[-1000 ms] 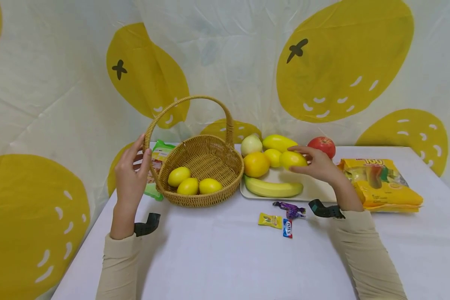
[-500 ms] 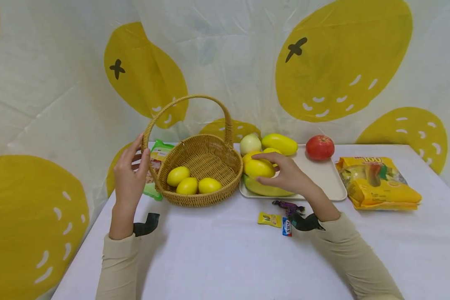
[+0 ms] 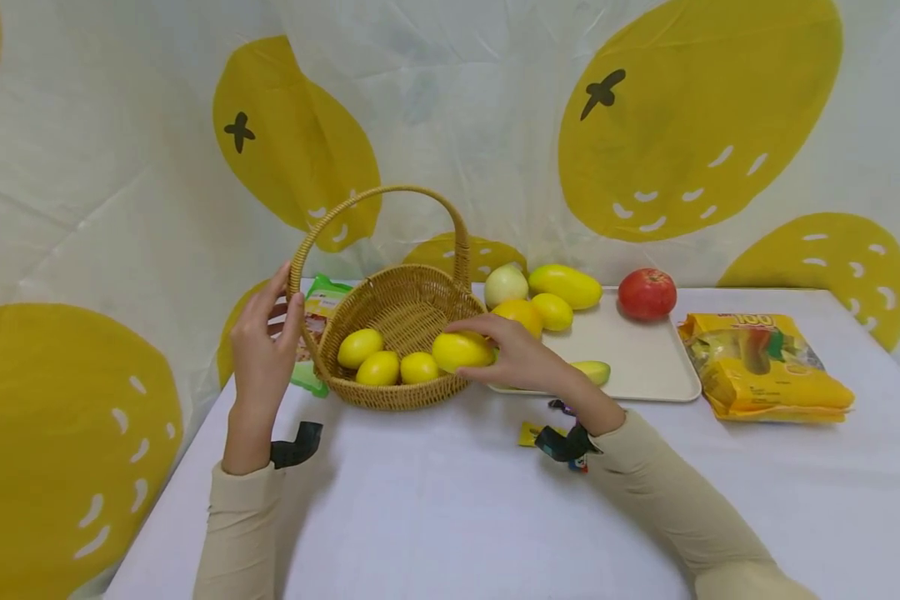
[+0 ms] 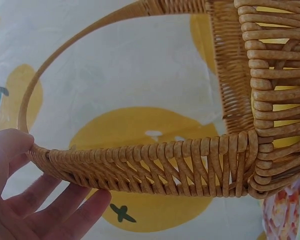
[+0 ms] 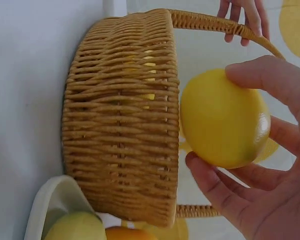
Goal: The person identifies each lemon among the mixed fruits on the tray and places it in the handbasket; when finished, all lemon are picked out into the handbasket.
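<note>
A wicker basket [image 3: 397, 400] stands on the table with several yellow lemons [image 3: 378, 368] inside. Its tall arched handle [image 4: 140, 170] is held at the left side by my left hand [image 3: 264, 342], thumb on one side and fingers on the other. My right hand [image 3: 513, 358] grips another lemon [image 5: 222, 117] between thumb and fingers, at the right rim of the basket. In the right wrist view this lemon is just above the woven wall [image 5: 122, 115].
Right of the basket, a cream tray [image 3: 645, 367] carries an onion [image 3: 506, 286], a mango-like yellow fruit [image 3: 566, 286], a lemon [image 3: 553, 312], an orange [image 3: 521, 317], a partly hidden banana [image 3: 592, 372] and a red fruit [image 3: 647, 293]. A yellow snack bag [image 3: 768, 371] and small candies [image 3: 528, 433] lie nearby.
My right hand has carried the lemon leftward from over the tray to the basket's right rim. The left hand has stayed on the handle.
</note>
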`<action>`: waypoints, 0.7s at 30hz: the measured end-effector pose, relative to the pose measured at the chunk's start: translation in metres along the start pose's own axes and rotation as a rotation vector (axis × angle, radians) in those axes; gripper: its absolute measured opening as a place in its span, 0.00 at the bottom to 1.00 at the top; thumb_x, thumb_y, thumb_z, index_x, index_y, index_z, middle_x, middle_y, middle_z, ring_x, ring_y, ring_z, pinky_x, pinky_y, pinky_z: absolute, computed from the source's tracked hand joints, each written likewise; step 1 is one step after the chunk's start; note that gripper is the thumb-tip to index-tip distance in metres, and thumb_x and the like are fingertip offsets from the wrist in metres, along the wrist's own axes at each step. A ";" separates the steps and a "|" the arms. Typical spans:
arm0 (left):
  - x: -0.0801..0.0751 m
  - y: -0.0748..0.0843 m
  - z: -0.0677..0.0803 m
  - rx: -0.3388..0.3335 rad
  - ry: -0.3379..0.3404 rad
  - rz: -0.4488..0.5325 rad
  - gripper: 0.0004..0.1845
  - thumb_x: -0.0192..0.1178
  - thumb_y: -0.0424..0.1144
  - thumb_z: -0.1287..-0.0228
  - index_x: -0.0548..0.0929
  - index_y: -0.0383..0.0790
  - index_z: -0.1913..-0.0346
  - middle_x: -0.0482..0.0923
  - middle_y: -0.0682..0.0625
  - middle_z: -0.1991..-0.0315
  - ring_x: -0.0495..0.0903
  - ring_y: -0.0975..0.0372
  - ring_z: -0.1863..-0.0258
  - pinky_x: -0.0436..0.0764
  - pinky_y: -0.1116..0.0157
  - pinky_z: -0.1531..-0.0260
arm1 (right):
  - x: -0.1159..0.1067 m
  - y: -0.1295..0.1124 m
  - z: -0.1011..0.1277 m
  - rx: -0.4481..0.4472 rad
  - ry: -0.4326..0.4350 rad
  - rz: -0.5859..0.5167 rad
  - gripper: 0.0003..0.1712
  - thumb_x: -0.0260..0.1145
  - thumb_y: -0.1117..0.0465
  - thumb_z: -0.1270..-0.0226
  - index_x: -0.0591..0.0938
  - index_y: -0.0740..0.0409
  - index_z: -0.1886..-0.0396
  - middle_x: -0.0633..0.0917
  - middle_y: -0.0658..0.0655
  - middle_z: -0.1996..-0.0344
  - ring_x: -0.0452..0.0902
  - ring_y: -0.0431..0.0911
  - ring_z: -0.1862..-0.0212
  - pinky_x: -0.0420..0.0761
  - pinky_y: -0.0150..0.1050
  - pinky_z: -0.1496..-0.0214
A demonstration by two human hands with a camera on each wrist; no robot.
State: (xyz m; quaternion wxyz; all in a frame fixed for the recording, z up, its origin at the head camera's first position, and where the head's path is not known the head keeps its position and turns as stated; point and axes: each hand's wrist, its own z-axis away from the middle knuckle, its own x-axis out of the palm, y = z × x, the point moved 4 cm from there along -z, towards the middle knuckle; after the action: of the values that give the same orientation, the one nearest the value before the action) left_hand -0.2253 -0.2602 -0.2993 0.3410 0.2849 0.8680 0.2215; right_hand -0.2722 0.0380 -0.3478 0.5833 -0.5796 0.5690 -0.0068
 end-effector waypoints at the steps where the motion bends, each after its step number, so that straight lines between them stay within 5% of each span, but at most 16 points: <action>1: 0.000 -0.001 0.000 0.001 0.001 0.000 0.24 0.56 0.40 0.28 0.73 0.50 0.31 0.80 0.39 0.49 0.83 0.49 0.55 0.70 0.89 0.62 | 0.002 -0.001 -0.003 0.003 -0.016 0.006 0.31 0.74 0.59 0.42 0.78 0.56 0.38 0.81 0.54 0.43 0.74 0.47 0.44 0.75 0.46 0.41; 21: -0.002 0.001 -0.001 -0.001 -0.013 0.014 0.24 0.58 0.38 0.29 0.73 0.50 0.31 0.80 0.40 0.49 0.83 0.50 0.55 0.72 0.87 0.62 | 0.050 -0.008 -0.045 -0.073 -0.205 -0.032 0.30 0.71 0.61 0.38 0.76 0.57 0.36 0.77 0.56 0.37 0.69 0.51 0.34 0.68 0.48 0.32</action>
State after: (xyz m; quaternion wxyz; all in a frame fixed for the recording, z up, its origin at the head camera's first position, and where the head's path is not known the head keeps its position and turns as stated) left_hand -0.2242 -0.2606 -0.2973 0.3451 0.2920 0.8638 0.2224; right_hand -0.2797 -0.0281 -0.3608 0.6167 -0.6071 0.4969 0.0642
